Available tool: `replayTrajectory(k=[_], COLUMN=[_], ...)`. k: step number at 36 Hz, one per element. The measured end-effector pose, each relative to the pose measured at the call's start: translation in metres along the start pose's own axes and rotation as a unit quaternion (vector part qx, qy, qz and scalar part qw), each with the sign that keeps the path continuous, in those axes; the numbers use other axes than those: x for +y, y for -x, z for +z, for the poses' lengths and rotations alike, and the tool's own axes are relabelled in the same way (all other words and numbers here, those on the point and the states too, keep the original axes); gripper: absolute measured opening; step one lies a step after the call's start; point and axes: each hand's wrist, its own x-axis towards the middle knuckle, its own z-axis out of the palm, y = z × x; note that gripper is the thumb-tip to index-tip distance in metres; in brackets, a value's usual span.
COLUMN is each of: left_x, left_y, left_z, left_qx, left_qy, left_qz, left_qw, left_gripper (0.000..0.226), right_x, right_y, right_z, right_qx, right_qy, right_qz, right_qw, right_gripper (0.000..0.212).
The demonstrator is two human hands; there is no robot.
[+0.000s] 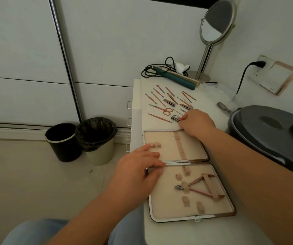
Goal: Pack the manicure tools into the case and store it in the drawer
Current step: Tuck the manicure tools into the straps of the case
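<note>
An open beige manicure case (168, 152) lies flat on the white table (209, 106). Cuticle nippers (195, 187) sit strapped in its near half. My left hand (138, 167) rests on the case's left edge at the hinge, fingers curled over the rim. My right hand (197, 123) reaches past the far half and pinches a silver nail clipper (176, 118) on the table. Several rose-gold tools (161, 98), small scissors (167, 111) and two more clippers (169, 102) lie spread beyond it.
A standing round mirror (214, 23), a teal hair iron (175, 77) with black cord and a dark grey lidded bin (265, 135) crowd the table's far and right sides. Two waste bins (82, 140) stand on the floor left. Drawer handles (129, 105) show on the table's left face.
</note>
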Motion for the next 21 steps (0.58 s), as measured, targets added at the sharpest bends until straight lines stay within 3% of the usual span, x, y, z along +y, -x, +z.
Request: replayTrajectory(k=[3,9,15,19,21], left_x=[-0.001,0.0,0.015,0.032,0.04], left_y=[0.0,0.001,0.001,-0.001,-0.003], left_z=[0.0,0.0,-0.003,-0.004,-0.002], left_qx=[-0.006,-0.014,0.031,0.016,0.004], left_qy=[-0.007,-0.011,0.013,0.0,-0.02], left_qz=[-0.002,-0.023,-0.064,-0.036,-0.011], left_qw=[1.0,1.0,0.997,0.999,1.0], left_gripper=[0.017,0.017,0.033,0.054,0.047], right_x=[0.001,0.006,0.025,0.032,0.033], right_y=[0.009,0.051,0.114,0.142,0.149], right_z=[-0.001,-0.007,-0.02,-0.025,-0.023], right_qx=[0.025,0.081,0.041,-0.005,-0.019], right_qy=[0.002,-0.1,-0.143,-0.103,-0.085], right_qz=[-0.02,-0.122,-0.228,-0.28,-0.311], right_qw=[0.999,0.984,0.962,0.954,0.946], right_gripper=[0.026,0.019,0.011,0.014,0.021])
